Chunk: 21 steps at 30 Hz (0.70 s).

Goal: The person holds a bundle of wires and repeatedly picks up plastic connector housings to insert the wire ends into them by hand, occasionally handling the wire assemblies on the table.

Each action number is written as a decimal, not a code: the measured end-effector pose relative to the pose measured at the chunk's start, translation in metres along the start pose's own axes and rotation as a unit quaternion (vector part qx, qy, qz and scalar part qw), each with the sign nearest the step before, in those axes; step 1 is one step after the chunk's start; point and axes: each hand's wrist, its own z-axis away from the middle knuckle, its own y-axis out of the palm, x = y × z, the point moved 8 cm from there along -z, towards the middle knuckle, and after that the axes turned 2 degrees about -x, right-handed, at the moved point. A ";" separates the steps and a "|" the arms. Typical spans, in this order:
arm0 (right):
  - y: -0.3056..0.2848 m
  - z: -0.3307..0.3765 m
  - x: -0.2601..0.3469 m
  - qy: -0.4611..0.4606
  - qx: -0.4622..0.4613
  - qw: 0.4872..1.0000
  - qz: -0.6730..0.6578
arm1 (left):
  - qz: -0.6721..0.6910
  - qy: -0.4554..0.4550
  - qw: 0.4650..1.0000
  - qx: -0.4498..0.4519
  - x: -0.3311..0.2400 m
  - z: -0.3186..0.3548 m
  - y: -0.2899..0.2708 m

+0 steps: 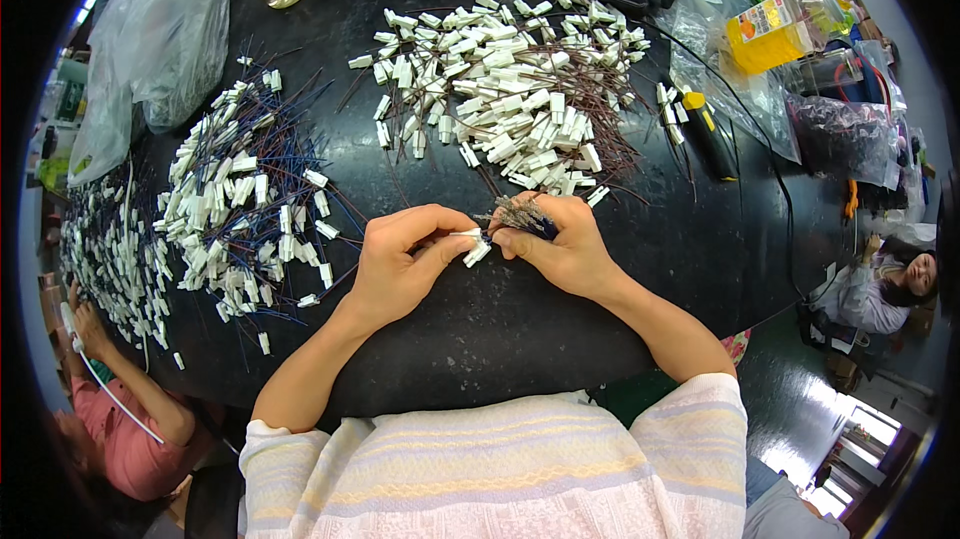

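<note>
- White connector (476, 251) w/ thin wire sits at table centre, just in front of the person, pinched between both hands; held at fingertip level prob. so the small socket faces the wire ends.
- Left hand (400, 264): thumb + forefinger closed narrow on the connector, other fingers curled under; wrist low near the black table (520, 319), forearm coming in from lower left.
- Right hand (562, 244): closed around a bundle of dark wires (518, 211), their tips fanned up & left toward the connector; fingertips touch the left hand's. Bundle kept in the fist likely so a wire is ready at hand.
- Pile of white connectors w/ brown wires (510, 89) lies beyond the hands, within reach.
- 2nd pile w/ blue wires (245, 199) is left of the left hand, apart from the first pile, so it looks sorted by type.
- Black & yellow tool (708, 129) rests right of the far pile, untouched.
- Clear plastic bags (165, 39) at far left edge.
- Another person's arm in a pink sleeve (125, 409) at lower left, beside a third strip of white pieces.
</note>
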 end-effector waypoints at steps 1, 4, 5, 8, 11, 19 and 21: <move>0.000 -0.001 -0.001 0.007 0.005 1.000 0.003 | 0.000 0.002 1.000 0.001 0.001 0.000 0.002; -0.005 -0.001 0.008 -0.049 -0.024 0.998 0.040 | 0.011 0.023 0.999 -0.029 -0.001 0.001 -0.001; -0.004 -0.001 0.008 -0.050 -0.024 0.998 0.040 | -0.007 0.026 0.999 -0.027 -0.003 0.001 -0.003; -0.004 -0.001 0.004 -0.027 -0.039 0.999 -0.018 | -0.049 0.019 0.999 -0.015 -0.009 0.002 -0.002; -0.003 -0.001 0.001 0.028 -0.036 0.999 -0.027 | -0.051 0.008 0.999 -0.015 -0.007 0.004 -0.001; 0.000 0.002 -0.004 0.028 -0.041 0.998 -0.031 | 0.015 0.000 1.000 -0.025 0.005 0.007 0.002; 0.001 0.001 -0.004 0.021 -0.044 0.998 -0.029 | 0.009 0.002 1.000 -0.015 0.004 0.006 0.004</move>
